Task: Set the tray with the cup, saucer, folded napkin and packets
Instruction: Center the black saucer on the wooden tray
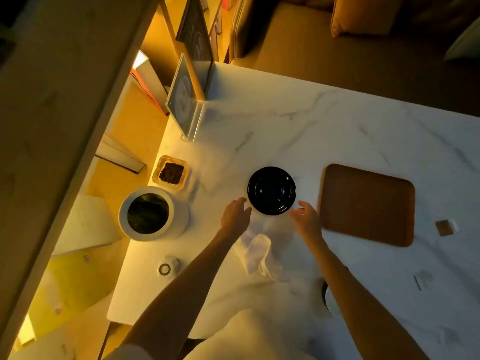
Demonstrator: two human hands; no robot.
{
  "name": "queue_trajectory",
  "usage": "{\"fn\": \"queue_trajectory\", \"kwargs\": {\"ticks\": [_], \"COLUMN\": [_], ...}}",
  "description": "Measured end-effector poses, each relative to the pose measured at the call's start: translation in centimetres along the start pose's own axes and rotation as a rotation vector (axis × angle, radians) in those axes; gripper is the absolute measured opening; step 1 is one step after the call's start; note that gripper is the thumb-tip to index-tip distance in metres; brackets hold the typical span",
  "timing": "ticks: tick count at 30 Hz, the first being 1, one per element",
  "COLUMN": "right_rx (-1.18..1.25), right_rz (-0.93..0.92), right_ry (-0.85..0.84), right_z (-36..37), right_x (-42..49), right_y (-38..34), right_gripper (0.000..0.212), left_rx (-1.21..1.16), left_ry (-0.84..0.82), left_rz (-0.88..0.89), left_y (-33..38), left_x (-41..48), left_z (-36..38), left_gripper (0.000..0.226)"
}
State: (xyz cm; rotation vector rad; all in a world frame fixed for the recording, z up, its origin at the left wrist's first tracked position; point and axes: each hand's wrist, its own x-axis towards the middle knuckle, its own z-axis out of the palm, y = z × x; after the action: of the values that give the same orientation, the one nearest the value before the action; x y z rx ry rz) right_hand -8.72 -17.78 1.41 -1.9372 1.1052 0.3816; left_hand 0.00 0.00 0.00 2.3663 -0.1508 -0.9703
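A black glossy saucer (271, 190) lies flat on the white marbled surface (298, 120), just left of the brown wooden tray (367, 205), which is rectangular with rounded corners and holds nothing. A crumpled white napkin (255, 253) lies unfolded near the saucer's near side. A small brown packet (444, 227) rests to the right of the tray, a pale packet (424, 279) nearer. The cup (327, 298) is mostly hidden under a forearm.

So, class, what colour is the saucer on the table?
Black and glossy saucer; the head view shows it.
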Motion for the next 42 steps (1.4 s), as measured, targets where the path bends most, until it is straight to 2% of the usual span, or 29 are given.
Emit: {"fn": "queue_trajectory", "kwargs": {"ticks": [2, 4, 5, 10, 13, 16, 24, 30, 39, 42], "right_rx": [0.143, 0.297, 0.362, 0.603, 0.641, 0.66, 0.706, 0.72, 0.712, 0.701], "right_rz": [0.093, 0.152, 0.171, 0.267, 0.28, 0.282, 0.197, 0.136, 0.196, 0.204], "right_ry": [0.002, -0.031, -0.051, -0.07, -0.105, -0.155, -0.141, -0.102, -0.003, 0.009], "right_z": [-0.1, -0.1, 0.2, 0.9, 0.8, 0.3, -2.8, -8.7, -15.9, -16.8], "right_x": [1.3, 2.3, 2.8, 3.9, 4.7, 5.3, 5.4, 6.1, 8.5, 9.4], "right_y": [-0.6, -1.2, -1.1, -0.1, 0.7, 1.0, 1.9, 4.8, 11.9, 13.6], "right_gripper": [0.043, 0.018, 0.015, 0.027, 0.031, 0.037, 0.037, 0.039, 0.046, 0.047], "left_rx": [-0.053, -0.084, -0.08, -0.164, -0.344, -0.434, -0.459, -0.471, -0.468, -0.51], "left_ry": [-0.027, -0.041, -0.047, -0.038, -0.049, -0.06, -0.034, -0.03, -0.117, -0.118], "left_rz": [-0.054, -0.106, -0.117, -0.186, -0.279, -0.299, -0.227, -0.155, -0.223, -0.294], "left_y": [1.0, 2.1, 2.4, 2.3, 2.2, 2.3, 4.7, 10.3, 18.3, 19.8], "left_x": [1.8, 3.5, 4.1, 5.4, 5.4, 5.3, 3.4, 2.2, 2.4, 2.6], "left_z": [-0.6, -1.2, -1.2, 0.0, 0.5, 0.5, 1.5, 5.1, 11.9, 13.4], "left_gripper": [0.042, 0.037, 0.034, 0.023, 0.025, 0.023, 0.019, 0.021, 0.018, 0.004]}}
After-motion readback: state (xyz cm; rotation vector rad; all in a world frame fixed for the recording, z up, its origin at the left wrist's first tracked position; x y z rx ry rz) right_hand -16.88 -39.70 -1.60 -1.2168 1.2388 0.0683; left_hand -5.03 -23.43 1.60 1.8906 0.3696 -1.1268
